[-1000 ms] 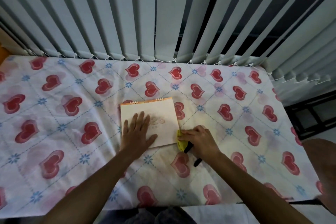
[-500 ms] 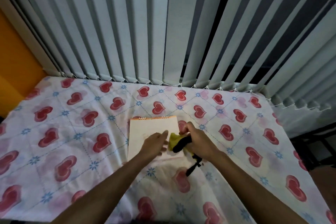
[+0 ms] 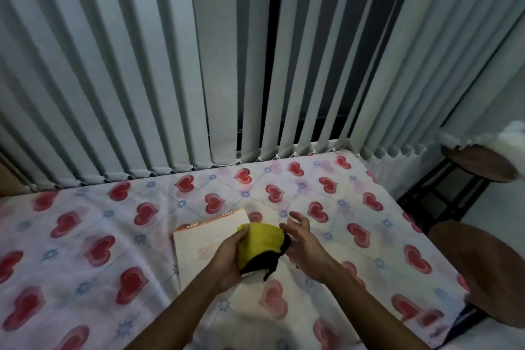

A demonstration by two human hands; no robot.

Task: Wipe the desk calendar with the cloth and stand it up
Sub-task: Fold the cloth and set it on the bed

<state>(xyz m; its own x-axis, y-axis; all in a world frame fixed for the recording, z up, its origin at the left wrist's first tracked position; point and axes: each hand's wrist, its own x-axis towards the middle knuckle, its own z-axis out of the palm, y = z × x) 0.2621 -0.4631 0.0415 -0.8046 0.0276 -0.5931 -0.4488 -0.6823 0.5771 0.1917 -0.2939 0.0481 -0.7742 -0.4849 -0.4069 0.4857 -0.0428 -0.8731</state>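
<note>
Since half a second earlier, the yellow cloth (image 3: 260, 243) had been passed to the left hand (image 3: 227, 263), which gripped it; the right hand (image 3: 302, 244) was opened at three o'clock. The desk calendar (image 3: 204, 247) was left flat beneath, unpinned, and could be dragged across the heart-print tablecloth (image 3: 85, 236) when wiped.

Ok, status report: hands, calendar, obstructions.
Left hand gripping yellow cloth; right hand open beside it. Calendar flat on tablecloth. No obstructions.
</note>
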